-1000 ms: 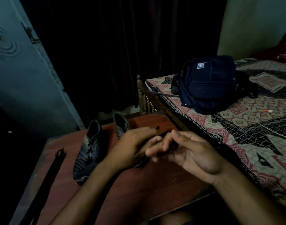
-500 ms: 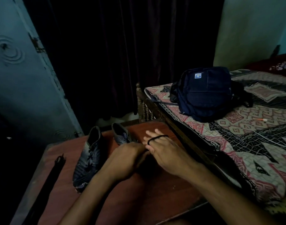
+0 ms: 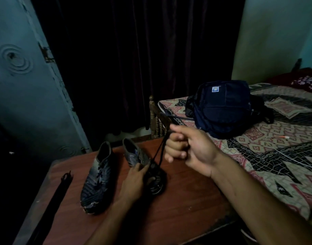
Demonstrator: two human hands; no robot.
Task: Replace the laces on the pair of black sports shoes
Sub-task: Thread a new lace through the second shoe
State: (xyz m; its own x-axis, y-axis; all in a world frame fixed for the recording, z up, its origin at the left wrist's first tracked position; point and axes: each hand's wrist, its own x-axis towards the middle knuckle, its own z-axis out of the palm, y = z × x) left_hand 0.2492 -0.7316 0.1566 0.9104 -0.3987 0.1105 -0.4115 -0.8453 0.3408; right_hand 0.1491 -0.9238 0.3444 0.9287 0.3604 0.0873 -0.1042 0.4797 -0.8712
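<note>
Nearest the camera, on the red-brown table (image 3: 178, 218), the left hand (image 3: 134, 183) rests on the right shoe (image 3: 144, 167), fingers curled over its upper and steadying it; its toe end is dark and partly hidden under the hand, so how many eyelets are threaded I cannot tell. From that shoe a black lace (image 3: 160, 152) rises in two strands to the right hand (image 3: 188, 151), which is lifted above the table with its fingers closed and pinches the lace at the top; the lace looks taut. Just left of this, the left shoe (image 3: 96, 175) lies flat on the table, apart from both hands, with dark blue lace crossings showing over its tongue; I judge that one is laced, though whether with old or new lace cannot be told. Near the table's left edge lies a long dark strip (image 3: 50, 206), possibly a removed lace, too dim to be sure. Farther off, on the patterned bed (image 3: 257, 156), sits a navy bag (image 3: 222, 110). By my reading the task is midway; one shoe is being threaded or unthreaded, and tightening and tying remain.
</note>
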